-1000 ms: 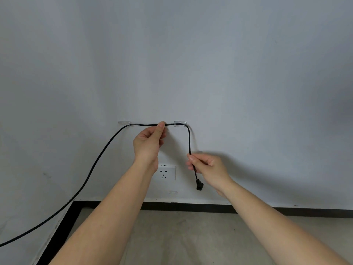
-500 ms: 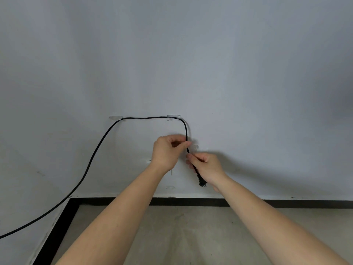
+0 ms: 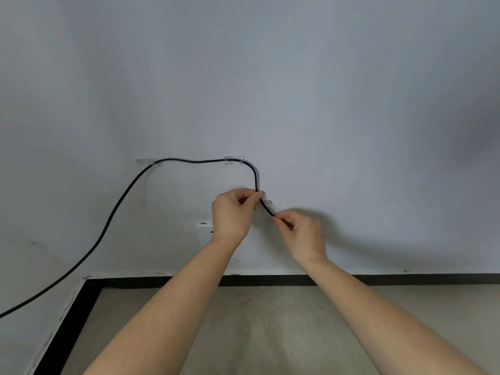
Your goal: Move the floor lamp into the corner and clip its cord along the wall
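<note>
- My right hand [image 3: 303, 234] pinches the black cord [image 3: 113, 212] low down.
- My left hand [image 3: 232, 212] pinches it just above, beside a clear clip [image 3: 267, 203].
- Farther up the wall [image 3: 297, 77], the cord runs through two clips [image 3: 234, 159], then slopes down left.

The black cord [image 3: 113, 212] rises from the lower left edge along the wall and passes through two clear clips, the left clip [image 3: 146, 161] and the right clip [image 3: 234, 159], with a slightly wavy, almost level run between them. After the right clip it bends downward and slants to the right, across a third clear clip [image 3: 267, 204]. Whether it already sits inside this clip cannot be told.
</note>
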{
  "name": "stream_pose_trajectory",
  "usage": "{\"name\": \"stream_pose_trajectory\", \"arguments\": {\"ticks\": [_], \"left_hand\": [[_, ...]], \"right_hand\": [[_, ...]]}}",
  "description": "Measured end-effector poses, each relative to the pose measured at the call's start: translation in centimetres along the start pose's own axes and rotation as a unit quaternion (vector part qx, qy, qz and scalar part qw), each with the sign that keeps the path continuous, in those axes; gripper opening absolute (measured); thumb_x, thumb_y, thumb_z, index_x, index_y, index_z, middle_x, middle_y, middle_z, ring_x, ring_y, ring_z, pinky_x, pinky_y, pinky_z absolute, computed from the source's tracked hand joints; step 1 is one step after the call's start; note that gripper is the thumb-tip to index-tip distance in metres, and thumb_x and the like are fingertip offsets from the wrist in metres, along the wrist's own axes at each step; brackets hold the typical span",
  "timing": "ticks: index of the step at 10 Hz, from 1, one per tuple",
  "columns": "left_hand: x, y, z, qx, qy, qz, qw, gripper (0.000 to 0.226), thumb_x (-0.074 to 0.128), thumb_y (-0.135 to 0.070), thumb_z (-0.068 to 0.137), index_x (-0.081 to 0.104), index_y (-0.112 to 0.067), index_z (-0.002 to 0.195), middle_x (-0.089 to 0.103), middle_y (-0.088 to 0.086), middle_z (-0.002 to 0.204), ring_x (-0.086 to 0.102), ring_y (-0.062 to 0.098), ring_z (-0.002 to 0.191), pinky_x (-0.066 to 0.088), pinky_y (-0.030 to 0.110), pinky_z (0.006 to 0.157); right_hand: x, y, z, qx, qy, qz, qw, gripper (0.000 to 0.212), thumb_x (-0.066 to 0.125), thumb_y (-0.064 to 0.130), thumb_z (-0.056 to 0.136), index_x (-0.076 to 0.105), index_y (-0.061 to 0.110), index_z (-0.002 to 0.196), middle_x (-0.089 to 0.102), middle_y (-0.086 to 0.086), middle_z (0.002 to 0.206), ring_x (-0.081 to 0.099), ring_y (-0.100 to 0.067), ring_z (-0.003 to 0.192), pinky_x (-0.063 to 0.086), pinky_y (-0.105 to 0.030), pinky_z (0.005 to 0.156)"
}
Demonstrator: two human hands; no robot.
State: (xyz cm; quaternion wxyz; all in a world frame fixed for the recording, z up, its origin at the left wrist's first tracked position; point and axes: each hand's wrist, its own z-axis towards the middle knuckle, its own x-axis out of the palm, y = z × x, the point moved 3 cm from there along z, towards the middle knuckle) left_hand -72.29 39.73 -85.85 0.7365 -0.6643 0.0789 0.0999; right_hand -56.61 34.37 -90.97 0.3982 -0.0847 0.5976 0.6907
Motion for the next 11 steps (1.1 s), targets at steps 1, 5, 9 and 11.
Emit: {"name": "stream_pose_trajectory", "arguments": {"ticks": [1, 5, 9, 11], "left_hand": [[0.0, 0.1, 0.0, -0.003, -0.004, -0.005, 1.0, 0.011, 0.077, -0.029, 0.084, 0.078, -0.025, 0.073, 0.067, -0.018, 0.055, 0.059, -0.003, 0.054, 0.047, 0.015, 0.061], [-0.2, 0.0, 0.3, -0.009, 0.004, -0.016, 1.0, 0.01, 0.08, -0.028, 0.081, 0.079, -0.022, 0.073, 0.073, -0.006, 0.063, 0.066, 0.005, 0.061, 0.057, 0.029, 0.071], [-3.5, 1.5, -2.0, 0.175, 0.043, 0.267, 0.947, 0.024, 0.061, -0.028, 0.095, 0.07, -0.011, 0.11, 0.07, 0.003, 0.11, 0.063, 0.021, 0.102, 0.05, 0.035, 0.087], [-5.0, 7.0, -3.2, 0.092, 0.175, 0.55, 0.812, 0.059, 0.047, -0.047, 0.097, 0.034, -0.017, 0.147, 0.032, 0.011, 0.15, 0.031, 0.03, 0.138, 0.033, 0.046, 0.107]], "right_hand": [[0.5, 0.4, -0.1, -0.021, -0.005, -0.018, 1.0, 0.011, 0.067, 0.031, 0.091, 0.077, 0.028, 0.091, 0.074, 0.007, 0.07, 0.065, -0.013, 0.06, 0.052, -0.03, 0.057], [2.1, 1.4, -0.3, -0.079, -0.015, -0.084, 0.993, 0.018, 0.058, 0.023, 0.097, 0.071, 0.012, 0.092, 0.069, -0.003, 0.076, 0.062, -0.022, 0.063, 0.049, -0.035, 0.054], [-0.3, 2.0, 1.6, 0.054, 0.281, -0.038, 0.957, 0.025, 0.056, 0.018, 0.094, 0.072, 0.021, 0.112, 0.074, 0.005, 0.091, 0.072, -0.014, 0.08, 0.057, -0.028, 0.067], [-4.6, 5.6, 3.9, -0.075, 0.158, -0.135, 0.975, 0.023, 0.058, 0.021, 0.093, 0.076, 0.024, 0.106, 0.077, 0.004, 0.106, 0.07, -0.02, 0.099, 0.055, -0.037, 0.088]]}}
